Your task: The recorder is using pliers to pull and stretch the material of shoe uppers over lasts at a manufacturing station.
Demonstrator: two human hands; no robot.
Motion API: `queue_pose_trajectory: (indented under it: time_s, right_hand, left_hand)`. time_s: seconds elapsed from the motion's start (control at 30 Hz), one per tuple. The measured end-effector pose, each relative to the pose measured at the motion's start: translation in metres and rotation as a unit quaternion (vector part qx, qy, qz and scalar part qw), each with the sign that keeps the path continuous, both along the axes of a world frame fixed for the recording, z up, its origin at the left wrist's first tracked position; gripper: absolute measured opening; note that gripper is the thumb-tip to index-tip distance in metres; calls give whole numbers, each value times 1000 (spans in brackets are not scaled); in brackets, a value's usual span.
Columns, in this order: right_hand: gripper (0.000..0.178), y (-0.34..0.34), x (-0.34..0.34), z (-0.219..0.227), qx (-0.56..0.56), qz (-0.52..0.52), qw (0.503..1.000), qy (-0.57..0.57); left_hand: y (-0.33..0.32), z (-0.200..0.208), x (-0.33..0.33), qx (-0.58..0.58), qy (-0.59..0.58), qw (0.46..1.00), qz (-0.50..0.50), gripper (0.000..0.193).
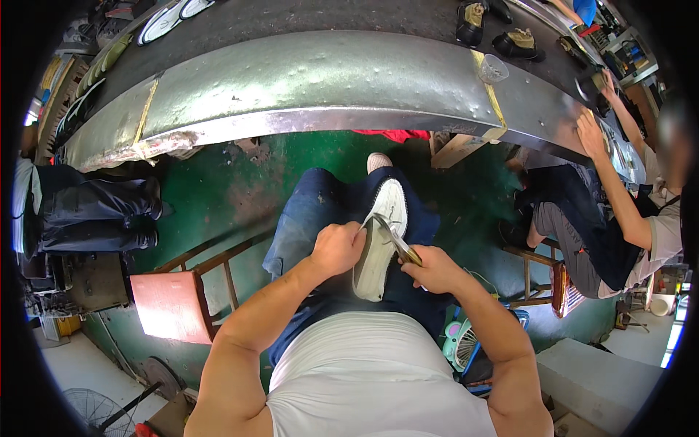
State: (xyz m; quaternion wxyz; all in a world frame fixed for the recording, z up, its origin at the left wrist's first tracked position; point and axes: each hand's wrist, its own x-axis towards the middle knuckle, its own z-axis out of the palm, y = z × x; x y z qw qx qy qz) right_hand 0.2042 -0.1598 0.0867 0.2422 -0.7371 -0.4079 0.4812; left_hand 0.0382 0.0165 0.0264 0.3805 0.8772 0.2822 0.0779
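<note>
A white shoe [381, 237] rests sole-side up on my lap, over dark blue trousers. My left hand [336, 247] is closed around the shoe's left edge and steadies it. My right hand [435, 268] grips a metal pincer-like tool [397, 241] whose jaws touch the sole near the middle of the shoe. Both forearms come in from the lower edge above my white shirt.
A long metal workbench [320, 87] curves across the top, with black shoes [515, 42] and a clear plastic cup [493, 68] on it. A co-worker's arm [619, 189] reaches to the bench at right. A red stool [172, 304] stands at left; a small fan [460, 344] sits by my right elbow.
</note>
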Motion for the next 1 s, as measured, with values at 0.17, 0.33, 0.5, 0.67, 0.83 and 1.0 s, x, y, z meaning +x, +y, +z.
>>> queue_pose_trajectory:
  time_s: [0.17, 0.33, 0.5, 0.67, 0.83, 1.0]
  right_hand:
    - [21, 17, 24, 28, -174, 46, 981, 75]
    - [20, 51, 54, 62, -236, 43, 952, 192]
    - [27, 75, 48, 74, -241, 282, 921, -118]
    - [27, 51, 41, 44, -153, 263, 938, -166]
    - [24, 19, 13, -6, -6, 67, 995, -70]
    - [19, 3, -29, -52, 39, -129, 990, 48]
  left_hand:
    - [-14, 4, 6, 83, -39, 996, -24, 27]
    - [-22, 22, 7, 93, -29, 993, -62, 31]
    - [-10, -24, 26, -178, -67, 975, 115, 39]
    - [-14, -58, 14, -731, -179, 649, 105, 53]
    - [-3, -46, 13, -675, -176, 710, 95, 74]
    - [-3, -46, 22, -620, -147, 754, 158, 72]
